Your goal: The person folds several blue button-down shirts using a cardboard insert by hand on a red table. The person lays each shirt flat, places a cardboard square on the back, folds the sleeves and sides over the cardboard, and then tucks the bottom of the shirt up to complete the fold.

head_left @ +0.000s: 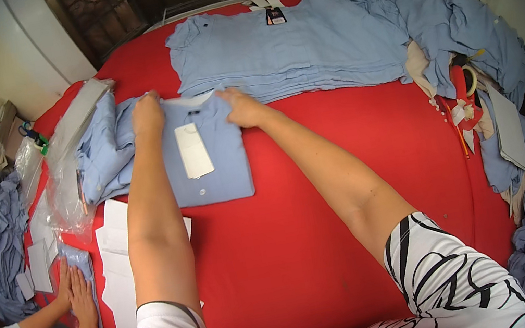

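Observation:
A blue shirt (225,170), folded into a rectangle, lies on the red cloth with its collar end away from me. A white tag (194,150) rests on its front, below the neckline. My left hand (147,115) is closed on the shirt's far left corner. At the far right corner, my right hand (241,106) grips the fabric between thumb and fingers. Just left of the shirt, under and beside my left arm, a loose blue garment (109,151) lies crumpled.
A stack of blue shirts (285,52) spreads along the back, with more garments (465,26) heaped at the right. White cards (115,258) and clear plastic bags (66,176) lie left, near green-handled scissors (34,137). At lower left, a co-worker's hands (78,292) press a bagged blue item.

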The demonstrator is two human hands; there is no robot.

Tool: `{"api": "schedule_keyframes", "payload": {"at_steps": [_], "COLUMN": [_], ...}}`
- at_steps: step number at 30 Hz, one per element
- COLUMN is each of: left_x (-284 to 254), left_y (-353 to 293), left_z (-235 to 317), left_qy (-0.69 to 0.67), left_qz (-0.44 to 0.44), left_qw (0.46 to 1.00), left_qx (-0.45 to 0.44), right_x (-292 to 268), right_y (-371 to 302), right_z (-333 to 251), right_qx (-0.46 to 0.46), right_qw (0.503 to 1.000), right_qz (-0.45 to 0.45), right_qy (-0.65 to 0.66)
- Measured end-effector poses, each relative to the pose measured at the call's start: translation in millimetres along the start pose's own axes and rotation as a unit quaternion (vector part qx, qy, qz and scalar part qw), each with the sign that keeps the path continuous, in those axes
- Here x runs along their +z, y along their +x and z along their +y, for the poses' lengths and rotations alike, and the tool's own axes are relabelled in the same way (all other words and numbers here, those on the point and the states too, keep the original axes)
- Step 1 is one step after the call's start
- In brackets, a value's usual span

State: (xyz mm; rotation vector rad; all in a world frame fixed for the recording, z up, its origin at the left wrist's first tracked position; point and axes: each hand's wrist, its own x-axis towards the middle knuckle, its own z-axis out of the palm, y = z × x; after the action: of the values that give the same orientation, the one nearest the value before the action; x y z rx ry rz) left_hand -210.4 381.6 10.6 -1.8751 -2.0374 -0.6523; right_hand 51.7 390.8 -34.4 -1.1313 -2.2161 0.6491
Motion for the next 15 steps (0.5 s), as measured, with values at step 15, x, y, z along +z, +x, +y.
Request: {"api": "schedule_keyframes", "payload": {"at_steps": [15], "left_x": [12.8], "left_y": [-96.7], "left_z": [118.6], "left_qy": [0.031], "left_qz": [-0.170], "left_qw": [0.982], "left_qx": [0.072], "right_x": [-153.7], "right_y": [-21.7], "right_z": [107.9], "right_qx": [0.167], "right_qw": [0.974], "right_qz": [0.129], "right_qy": [-0.080]}}
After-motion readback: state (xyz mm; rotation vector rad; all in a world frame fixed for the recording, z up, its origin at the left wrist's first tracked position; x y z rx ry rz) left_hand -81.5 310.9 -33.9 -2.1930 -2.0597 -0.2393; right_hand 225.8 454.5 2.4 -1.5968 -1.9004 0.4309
